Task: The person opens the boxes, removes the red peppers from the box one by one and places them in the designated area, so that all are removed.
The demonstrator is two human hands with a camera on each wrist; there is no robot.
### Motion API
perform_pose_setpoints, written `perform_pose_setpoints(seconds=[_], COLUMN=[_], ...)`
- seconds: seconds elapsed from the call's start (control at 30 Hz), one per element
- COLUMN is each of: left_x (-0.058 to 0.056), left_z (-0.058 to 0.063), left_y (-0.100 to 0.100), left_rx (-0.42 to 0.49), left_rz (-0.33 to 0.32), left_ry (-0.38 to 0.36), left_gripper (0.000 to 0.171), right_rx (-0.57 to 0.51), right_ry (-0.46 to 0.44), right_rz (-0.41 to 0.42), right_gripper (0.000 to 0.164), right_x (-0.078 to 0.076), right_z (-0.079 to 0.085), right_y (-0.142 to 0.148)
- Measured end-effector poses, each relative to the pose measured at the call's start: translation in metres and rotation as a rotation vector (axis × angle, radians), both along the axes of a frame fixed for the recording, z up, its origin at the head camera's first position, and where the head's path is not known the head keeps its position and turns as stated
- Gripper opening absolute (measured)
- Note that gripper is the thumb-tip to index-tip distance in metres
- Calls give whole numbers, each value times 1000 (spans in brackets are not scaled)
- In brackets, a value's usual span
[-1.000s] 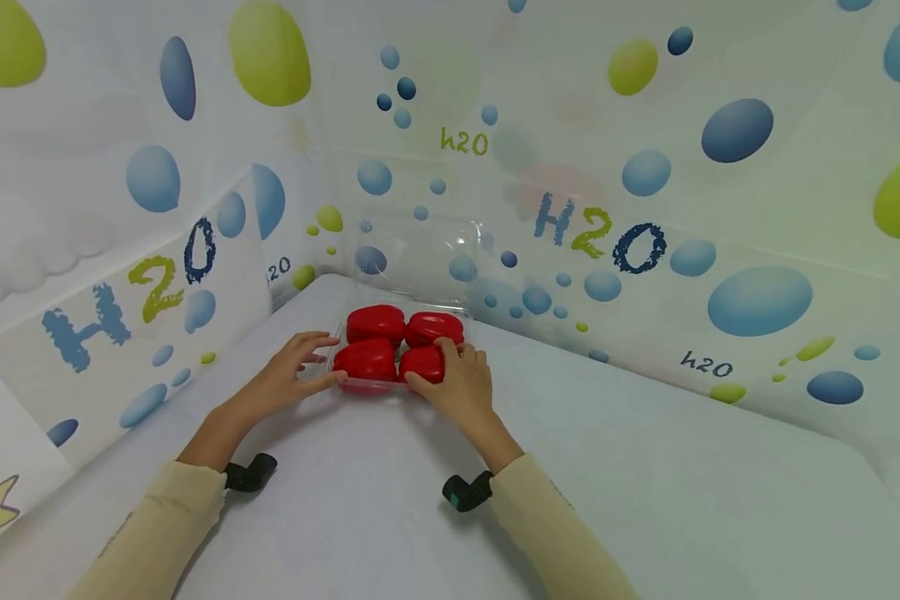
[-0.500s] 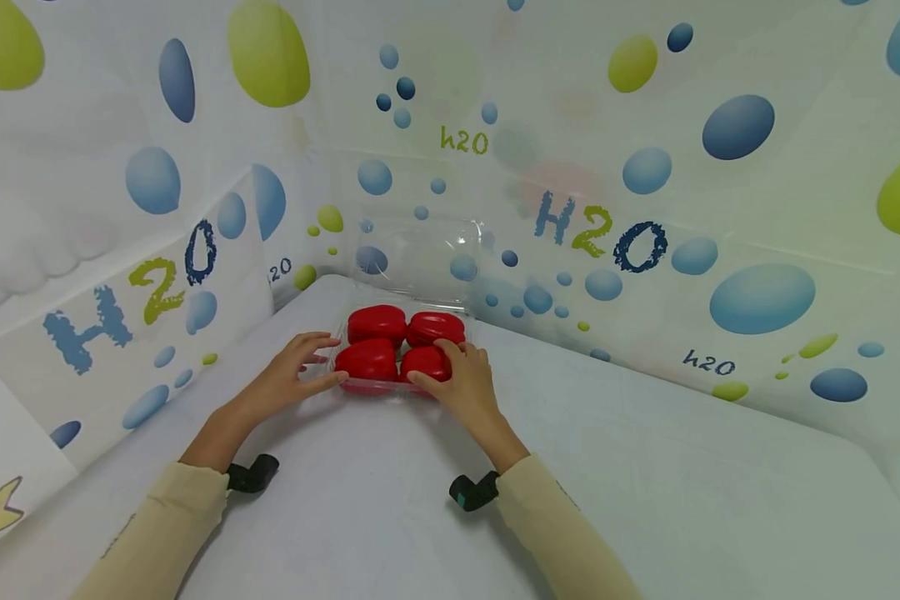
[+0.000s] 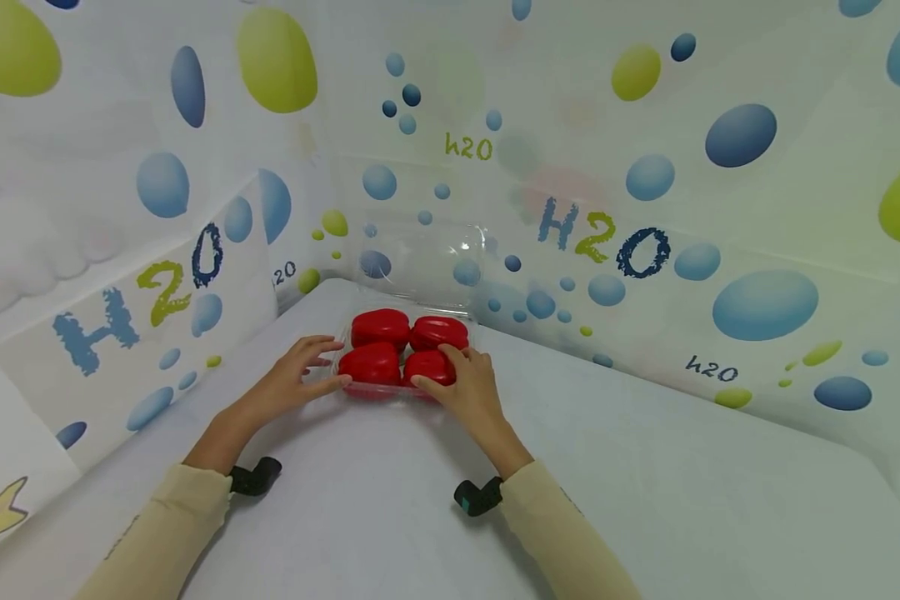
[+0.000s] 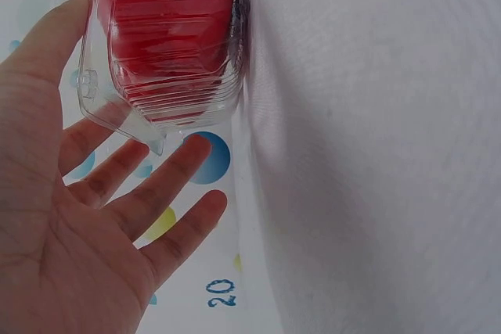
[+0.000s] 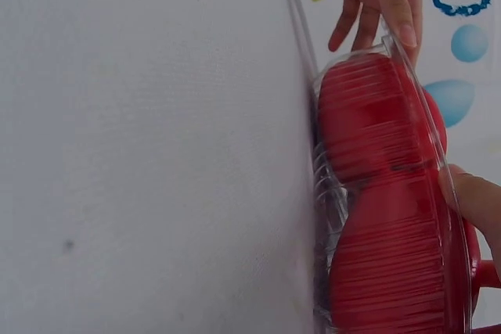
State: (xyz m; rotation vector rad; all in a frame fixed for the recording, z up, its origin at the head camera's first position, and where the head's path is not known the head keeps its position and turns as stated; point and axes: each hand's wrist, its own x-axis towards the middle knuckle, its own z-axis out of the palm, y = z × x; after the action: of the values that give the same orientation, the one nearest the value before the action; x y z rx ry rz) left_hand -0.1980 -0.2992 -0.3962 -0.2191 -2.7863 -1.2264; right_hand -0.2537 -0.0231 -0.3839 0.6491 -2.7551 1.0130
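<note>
Several red bell peppers sit in two rows in a clear plastic clamshell box (image 3: pixel 390 389), with its lid (image 3: pixel 420 254) standing raised behind them. My right hand (image 3: pixel 471 387) holds the front right pepper (image 3: pixel 429 367), thumb at its front and fingers over its top. In the right wrist view, the right thumb (image 5: pixel 476 201) lies over the box's rim against the pepper. My left hand (image 3: pixel 296 379) is at the box's left end, beside the front left pepper (image 3: pixel 370 365). In the left wrist view, its thumb touches the rim and its fingers (image 4: pixel 184 236) spread out loosely.
The box stands on a white-covered table (image 3: pixel 390 500), near its back left corner. Behind rises a white wall sheet (image 3: pixel 570 108) printed with coloured drops and H2O lettering. A dark wrist camera (image 3: pixel 257 477) shows by the left cuff, another camera (image 3: pixel 478 497) by the right.
The head view has shifted slightly. The right fingers have slid a little to the right, so more of the front right pepper shows. The left hand keeps its place by the box.
</note>
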Motion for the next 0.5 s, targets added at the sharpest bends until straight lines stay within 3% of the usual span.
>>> perform_pose_setpoints(seconds=[0.5], left_x=[0], left_z=[1], left_y=[0], left_rx=[5], left_rz=[4], left_ry=[-7], left_gripper=[69], right_rx=[-53], right_ry=[-23], right_rz=[7], right_gripper=[68], right_x=[0], right_z=[1], right_y=[3])
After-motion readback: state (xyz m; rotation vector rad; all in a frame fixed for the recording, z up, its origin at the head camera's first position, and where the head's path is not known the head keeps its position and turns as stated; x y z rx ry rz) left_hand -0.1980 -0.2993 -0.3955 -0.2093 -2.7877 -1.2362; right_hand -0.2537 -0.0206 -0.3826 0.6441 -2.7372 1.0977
